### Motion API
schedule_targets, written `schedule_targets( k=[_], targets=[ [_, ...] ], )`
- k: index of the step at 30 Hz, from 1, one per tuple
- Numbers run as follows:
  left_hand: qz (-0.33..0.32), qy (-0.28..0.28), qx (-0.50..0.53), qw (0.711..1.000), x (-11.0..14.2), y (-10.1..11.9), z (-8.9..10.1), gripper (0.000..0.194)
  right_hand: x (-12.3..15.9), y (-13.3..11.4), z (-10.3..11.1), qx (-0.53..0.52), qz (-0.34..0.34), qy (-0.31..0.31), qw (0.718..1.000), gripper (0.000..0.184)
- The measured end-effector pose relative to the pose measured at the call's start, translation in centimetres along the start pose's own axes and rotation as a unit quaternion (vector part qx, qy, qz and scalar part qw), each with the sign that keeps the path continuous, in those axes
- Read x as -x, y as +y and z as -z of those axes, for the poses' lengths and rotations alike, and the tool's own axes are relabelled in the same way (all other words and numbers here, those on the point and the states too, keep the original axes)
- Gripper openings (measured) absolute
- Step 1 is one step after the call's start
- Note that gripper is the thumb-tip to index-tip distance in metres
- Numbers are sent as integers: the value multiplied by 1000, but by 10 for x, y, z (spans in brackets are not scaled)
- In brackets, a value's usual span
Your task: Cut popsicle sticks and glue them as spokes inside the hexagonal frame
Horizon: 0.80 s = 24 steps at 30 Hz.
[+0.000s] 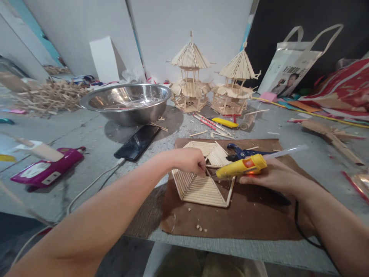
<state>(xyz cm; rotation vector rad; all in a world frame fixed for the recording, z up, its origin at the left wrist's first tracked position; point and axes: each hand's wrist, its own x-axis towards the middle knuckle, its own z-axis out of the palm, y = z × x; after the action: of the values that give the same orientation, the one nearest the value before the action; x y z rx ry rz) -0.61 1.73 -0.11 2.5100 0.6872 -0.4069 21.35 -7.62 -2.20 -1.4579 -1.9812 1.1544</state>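
A hexagonal panel of thin wooden sticks [203, 191] lies flat on a brown mat [248, 215], with a triangular gap in its right side. My left hand [192, 161] is closed above the panel's middle, fingertips pinched together and pointing down; whatever they pinch is hidden. In my right hand [269, 175] is a yellow hot glue gun [242, 166], a clear glue stick poking from its back and an orange light glowing on its side. Its nozzle points left, close to my left fingertips. Blue-handled pliers [240, 151] lie just behind the gun.
Two stick pagodas [190, 77] stand at the back, near a steel bowl [127, 102]. A yellow utility knife [225, 122] and pencils lie before them. Left are a phone [137, 143] with a cable, a purple power strip [49, 167] and a stick pile [49, 96].
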Motion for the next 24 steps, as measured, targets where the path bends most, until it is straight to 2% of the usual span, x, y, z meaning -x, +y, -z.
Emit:
schedule_targets(
  k=[24],
  targets=[
    [-5,4,0,1000,0,-2,-2,22,1,-11,-2,-3,-20,-11,1000,32]
  ],
)
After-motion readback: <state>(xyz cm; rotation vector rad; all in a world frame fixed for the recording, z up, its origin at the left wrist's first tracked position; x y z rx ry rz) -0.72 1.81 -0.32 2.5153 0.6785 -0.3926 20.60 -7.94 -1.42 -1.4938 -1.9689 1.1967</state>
